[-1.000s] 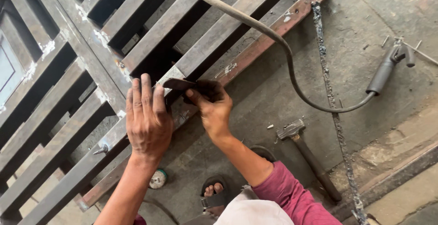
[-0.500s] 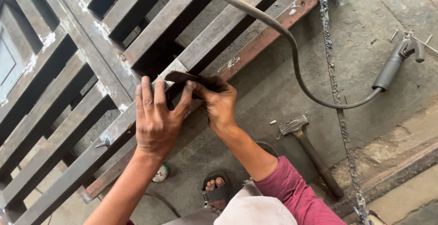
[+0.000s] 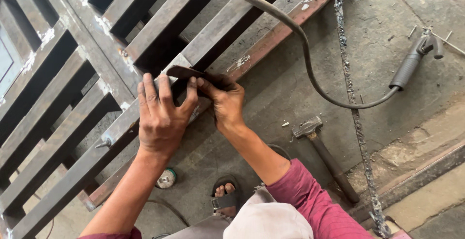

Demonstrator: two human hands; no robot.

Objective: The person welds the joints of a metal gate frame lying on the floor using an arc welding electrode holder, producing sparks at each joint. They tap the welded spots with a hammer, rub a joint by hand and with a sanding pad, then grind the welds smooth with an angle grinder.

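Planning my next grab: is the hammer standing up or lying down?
Lying down. The hammer rests flat on the concrete floor, head toward the frame, handle angled toward the person's sleeve, untouched by either hand.

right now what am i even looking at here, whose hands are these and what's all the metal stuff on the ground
There is no machine here, only a person working with bare hands. The picture comes from a camera worn on that person's head, looking down, so the arms reach in from the bottom edge.

The left hand lies flat, fingers spread, on a big steel frame made of flat bars, like a gate lying down. The right hand grips a small dark metal plate against that frame; the left fingertips touch it too.

On the concrete floor lie a hammer, a thick cable ending in a handle, a rough metal strip and a small round tin. The person's sandalled foot shows below.
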